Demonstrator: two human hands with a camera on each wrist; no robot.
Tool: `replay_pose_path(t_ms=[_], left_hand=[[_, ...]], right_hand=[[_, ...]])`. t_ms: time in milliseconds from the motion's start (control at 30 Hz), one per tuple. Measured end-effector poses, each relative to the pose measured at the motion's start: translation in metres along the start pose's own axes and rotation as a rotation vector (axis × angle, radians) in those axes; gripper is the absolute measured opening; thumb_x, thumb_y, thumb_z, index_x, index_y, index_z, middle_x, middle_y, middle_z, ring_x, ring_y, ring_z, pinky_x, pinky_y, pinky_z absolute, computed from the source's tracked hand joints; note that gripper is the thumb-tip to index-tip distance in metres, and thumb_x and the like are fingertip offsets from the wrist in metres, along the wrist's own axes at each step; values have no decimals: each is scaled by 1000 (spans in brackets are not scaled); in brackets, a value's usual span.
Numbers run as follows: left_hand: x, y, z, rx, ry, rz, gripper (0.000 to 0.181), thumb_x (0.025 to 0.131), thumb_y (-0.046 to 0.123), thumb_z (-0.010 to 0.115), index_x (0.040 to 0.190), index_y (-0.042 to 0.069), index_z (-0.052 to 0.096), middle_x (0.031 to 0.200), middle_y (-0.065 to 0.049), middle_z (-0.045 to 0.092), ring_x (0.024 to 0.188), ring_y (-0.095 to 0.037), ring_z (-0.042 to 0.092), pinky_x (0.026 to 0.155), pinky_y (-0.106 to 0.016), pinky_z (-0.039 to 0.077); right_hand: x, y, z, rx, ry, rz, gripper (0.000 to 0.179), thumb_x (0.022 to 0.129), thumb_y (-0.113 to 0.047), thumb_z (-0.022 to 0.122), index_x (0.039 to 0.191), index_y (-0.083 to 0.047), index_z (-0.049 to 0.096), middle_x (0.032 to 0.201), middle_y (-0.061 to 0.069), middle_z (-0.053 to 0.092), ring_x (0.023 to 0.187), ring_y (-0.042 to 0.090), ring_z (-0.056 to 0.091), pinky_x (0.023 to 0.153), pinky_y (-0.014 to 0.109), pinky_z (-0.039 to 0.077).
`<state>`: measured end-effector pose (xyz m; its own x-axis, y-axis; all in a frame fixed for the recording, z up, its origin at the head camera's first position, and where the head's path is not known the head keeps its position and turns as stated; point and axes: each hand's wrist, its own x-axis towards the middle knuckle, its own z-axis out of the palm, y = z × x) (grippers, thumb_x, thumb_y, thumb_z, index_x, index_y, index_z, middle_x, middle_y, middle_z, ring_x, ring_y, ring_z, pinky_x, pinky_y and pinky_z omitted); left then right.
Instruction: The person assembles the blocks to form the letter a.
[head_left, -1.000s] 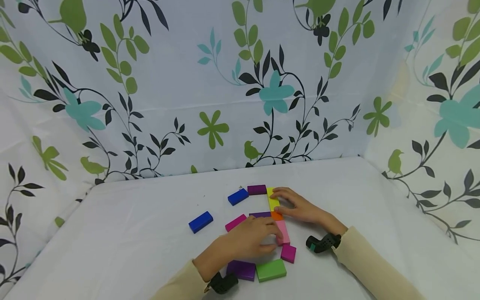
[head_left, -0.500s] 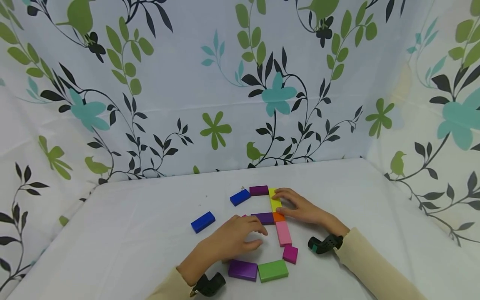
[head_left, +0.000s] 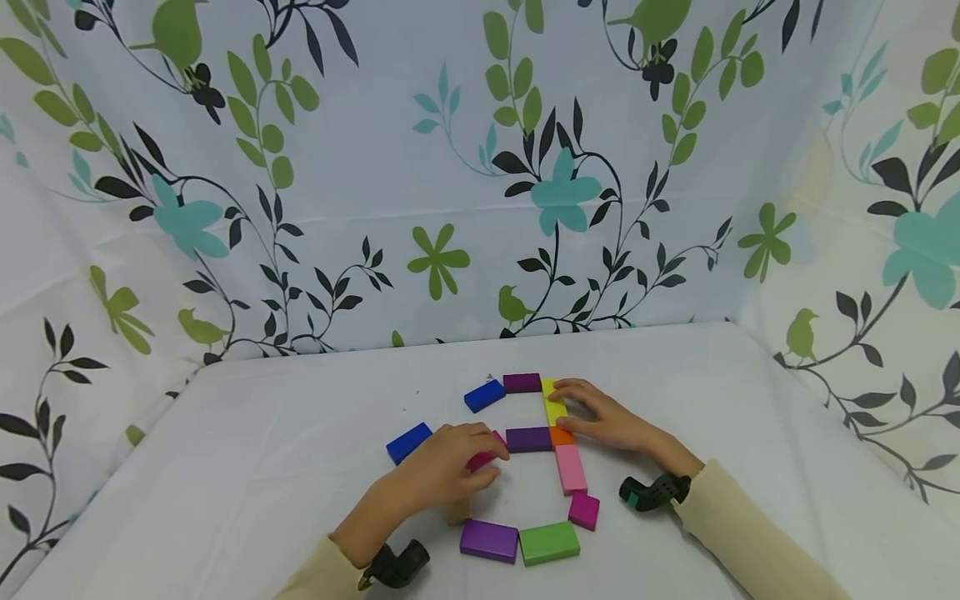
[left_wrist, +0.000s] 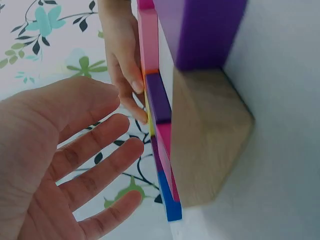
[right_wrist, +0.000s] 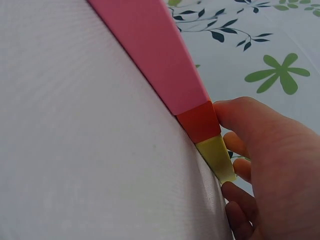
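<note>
My left hand hovers with relaxed, spread fingers over a magenta block and holds nothing. Below it a natural wood block stands beside a purple block; in the head view the hand partly covers that wood block. My right hand rests at the side of a yellow block, fingertips on its far end. Its thumb lies near the orange block, which abuts the yellow one. A pink block continues the line towards me, then a small magenta block.
A green block lies beside the near purple block. Another purple block crosses the middle, and a dark purple block lies at the back. One blue block adjoins it; a second blue block lies farther left.
My left hand has moved left, away from the pink block, uncovering the middle purple block and part of the wood block. The right hand stays at the yellow block.
</note>
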<state>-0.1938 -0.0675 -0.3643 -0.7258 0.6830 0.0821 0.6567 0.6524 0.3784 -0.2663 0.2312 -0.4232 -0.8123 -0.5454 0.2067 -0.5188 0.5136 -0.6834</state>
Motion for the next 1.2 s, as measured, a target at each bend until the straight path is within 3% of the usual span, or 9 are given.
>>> replay_pose_path(t_ms=[233,567,900,1200], left_hand=[[-7,-9,-8,-42,35,-23,17,95,20,64,109,15,71,111,3,65,107,-15,60,95,-41,48],[-11,-33,-14,-83,95,0,18,93,13,66,110,9,69,108,-1,66,107,-17,62,94,-39,51],[-16,-54,-19,-102,95,-48,24,91,9,67,114,7,67,112,-5,64,111,-24,60,96,-42,49],[-21,-66,-19,-72,91,-150,28,88,12,71,115,8,66,119,-9,59,120,-32,50,100,-52,45]], right_hand=[[-1,-3,0,-3,8,-4,40,95,-24,63,131,-9,56,148,19,38,139,43,30,109,65,25],[-3,-2,0,15,7,0,40,95,-23,63,132,-9,55,148,19,38,140,43,29,110,65,23],[-2,-5,-1,26,9,-26,38,96,-19,62,131,-8,55,148,20,38,139,44,29,109,65,23],[-2,-5,0,29,4,-19,38,96,-18,62,131,-8,55,148,19,38,140,43,29,109,65,24]])
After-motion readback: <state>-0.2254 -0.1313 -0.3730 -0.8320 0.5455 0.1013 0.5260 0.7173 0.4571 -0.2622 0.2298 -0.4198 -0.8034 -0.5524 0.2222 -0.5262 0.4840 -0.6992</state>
